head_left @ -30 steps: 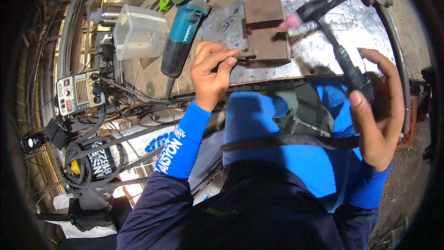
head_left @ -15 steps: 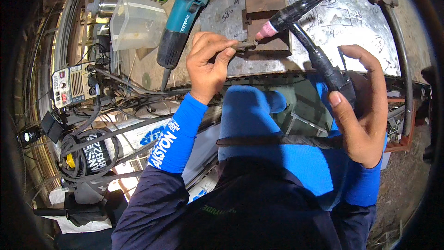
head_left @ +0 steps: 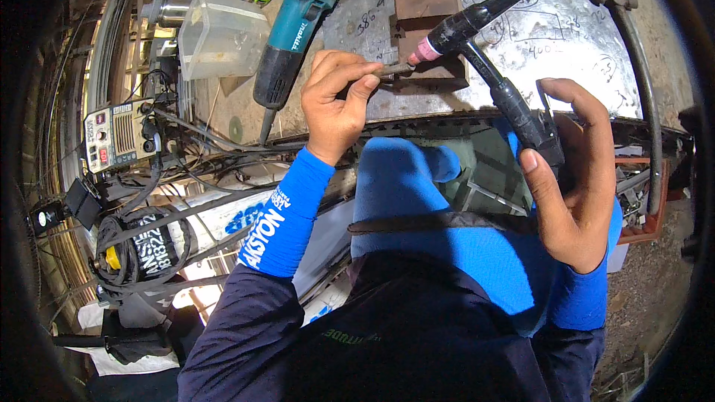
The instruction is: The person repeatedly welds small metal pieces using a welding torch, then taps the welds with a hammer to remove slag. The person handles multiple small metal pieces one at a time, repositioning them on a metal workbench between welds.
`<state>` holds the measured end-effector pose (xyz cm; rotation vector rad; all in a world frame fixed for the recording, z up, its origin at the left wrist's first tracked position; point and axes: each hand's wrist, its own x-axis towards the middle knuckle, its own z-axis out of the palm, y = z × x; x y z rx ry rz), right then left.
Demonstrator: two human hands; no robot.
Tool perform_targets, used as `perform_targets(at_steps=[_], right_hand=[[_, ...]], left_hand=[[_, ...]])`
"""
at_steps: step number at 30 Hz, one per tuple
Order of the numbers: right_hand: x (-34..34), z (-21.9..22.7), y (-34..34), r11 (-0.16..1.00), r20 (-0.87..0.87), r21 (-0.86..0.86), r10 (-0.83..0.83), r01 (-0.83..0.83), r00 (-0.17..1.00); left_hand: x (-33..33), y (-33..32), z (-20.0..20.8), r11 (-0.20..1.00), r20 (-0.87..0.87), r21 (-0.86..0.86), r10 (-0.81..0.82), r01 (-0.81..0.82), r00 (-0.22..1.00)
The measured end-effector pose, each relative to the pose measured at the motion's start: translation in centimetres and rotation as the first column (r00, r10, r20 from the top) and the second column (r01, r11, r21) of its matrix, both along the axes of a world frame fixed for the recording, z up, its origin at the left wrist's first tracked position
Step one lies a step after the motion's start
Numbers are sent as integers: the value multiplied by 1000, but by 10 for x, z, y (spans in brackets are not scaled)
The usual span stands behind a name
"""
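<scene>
Between the thumb and fingers of my left hand [head_left: 337, 100] is a short metal rod [head_left: 396, 70], pinched at its near end and pointing right. My right hand [head_left: 572, 193] grips the black handle of a TIG welding torch [head_left: 484, 15], with the forefinger on its lever. The torch's pink nozzle [head_left: 424, 52] is right at the free end of the rod; whether they touch I cannot tell. Below them lie brown metal blocks [head_left: 426, 1] on a marked metal plate [head_left: 357, 0]. A dark cable [head_left: 447, 224] crosses my blue-clad legs.
A teal and black angle grinder [head_left: 292, 37] lies left of the plate, beside a clear plastic container [head_left: 223, 37]. At the right rests a long-handled hammer [head_left: 633, 52]. A welding machine [head_left: 119, 136] and coiled cables [head_left: 123, 253] are at the left.
My right hand has shifted slightly left, and the torch has tilted a little, its nozzle moving slightly left toward the rod. The left hand has barely moved.
</scene>
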<state>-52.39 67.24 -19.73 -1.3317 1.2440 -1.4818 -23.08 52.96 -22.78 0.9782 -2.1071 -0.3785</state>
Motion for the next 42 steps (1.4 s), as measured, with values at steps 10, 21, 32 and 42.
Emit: perform_targets(at_steps=[10,21,32,42], right_hand=[[1,-3,2,1000,-46,-16,11,-11,999],[5,-2,5,997,-45,-53,-53,50,998],[6,-5,5,997,-38,-73,-18,15,999],[3,-5,6,995,-150,-101,-22,7,988]], left_hand=[[0,0,-2,1000,-6,8,-6,6,1000],[0,0,-2,1000,-3,4,0,0,1000],[0,0,-1,1000,-11,19,-6,6,1000],[0,0,-2,1000,-6,25,-4,4,1000]])
